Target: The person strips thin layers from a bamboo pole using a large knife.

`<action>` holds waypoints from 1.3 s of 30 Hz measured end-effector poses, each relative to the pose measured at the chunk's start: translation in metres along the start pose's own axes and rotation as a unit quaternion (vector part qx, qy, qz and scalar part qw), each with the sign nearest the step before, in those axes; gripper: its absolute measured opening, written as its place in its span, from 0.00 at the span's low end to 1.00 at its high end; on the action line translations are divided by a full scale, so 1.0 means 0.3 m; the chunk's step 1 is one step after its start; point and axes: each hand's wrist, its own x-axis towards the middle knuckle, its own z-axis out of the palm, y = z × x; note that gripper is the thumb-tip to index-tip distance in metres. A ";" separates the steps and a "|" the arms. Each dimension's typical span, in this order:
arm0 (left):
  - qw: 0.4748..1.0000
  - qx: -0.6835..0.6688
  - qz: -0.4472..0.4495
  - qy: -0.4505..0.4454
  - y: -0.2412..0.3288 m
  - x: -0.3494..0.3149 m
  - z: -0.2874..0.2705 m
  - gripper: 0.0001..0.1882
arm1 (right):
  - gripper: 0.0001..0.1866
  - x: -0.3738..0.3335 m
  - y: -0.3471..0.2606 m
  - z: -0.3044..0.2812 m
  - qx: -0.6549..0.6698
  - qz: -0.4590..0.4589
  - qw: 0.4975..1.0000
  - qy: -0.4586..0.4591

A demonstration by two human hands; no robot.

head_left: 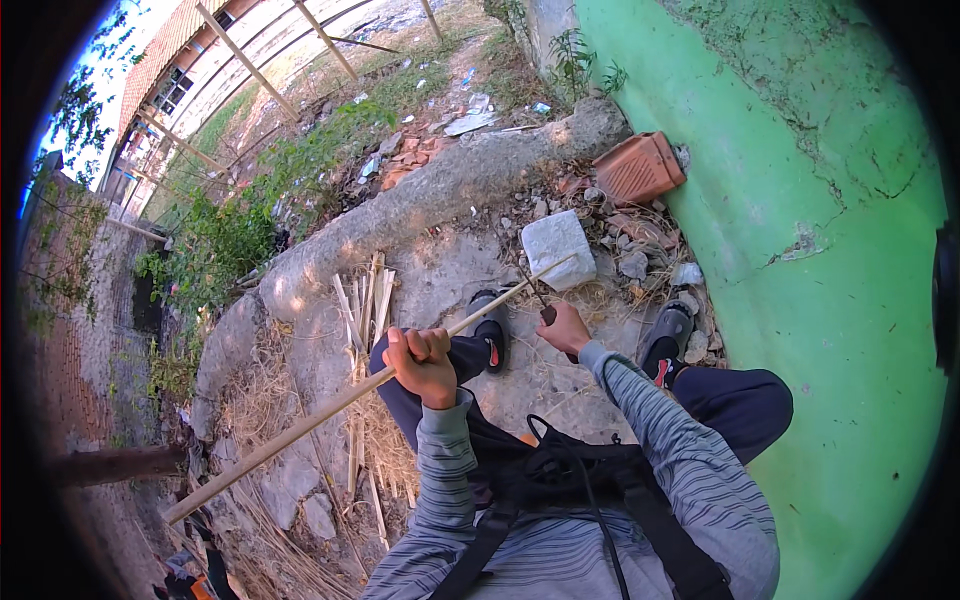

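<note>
My left hand [420, 366] is closed around a long pale stick, perhaps bamboo [290, 436]. It slants from the lower left up to the right, its far tip over a whitish block [552, 243] on the ground. My right hand [566, 332] grips the dark handle of a knife [537, 293]. The thin dark blade points up and away and crosses the stick near its far end; whether it touches the stick, I cannot tell. Split pale strips [366, 305] lie left of my left shoe, with fine shavings [388, 450] below them.
A green wall [810, 300] rises close on my right. An orange hollow brick [640, 168] leans by it amid rubble [632, 264]. A low rough concrete kerb [420, 205] curves ahead. Plants [235, 240] grow to the left. My shoes [490, 330] stand either side of the knife.
</note>
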 end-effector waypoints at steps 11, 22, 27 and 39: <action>0.999 0.039 -0.009 0.031 0.009 0.013 0.017 0.26 | 0.12 -0.027 -0.033 0.035 0.038 -0.018 0.998 -0.037; 0.997 0.054 -0.006 0.061 0.028 0.011 -0.002 0.27 | 0.13 -0.010 -0.060 0.047 0.004 -0.060 0.995 -0.082; 0.998 0.039 -0.025 0.043 -0.001 0.013 0.069 0.28 | 0.13 0.107 0.249 -0.013 -0.015 0.070 0.997 0.011; 0.998 0.012 -0.005 0.054 -0.009 0.019 -0.017 0.24 | 0.13 -0.009 0.166 0.042 0.030 -0.026 0.999 -0.012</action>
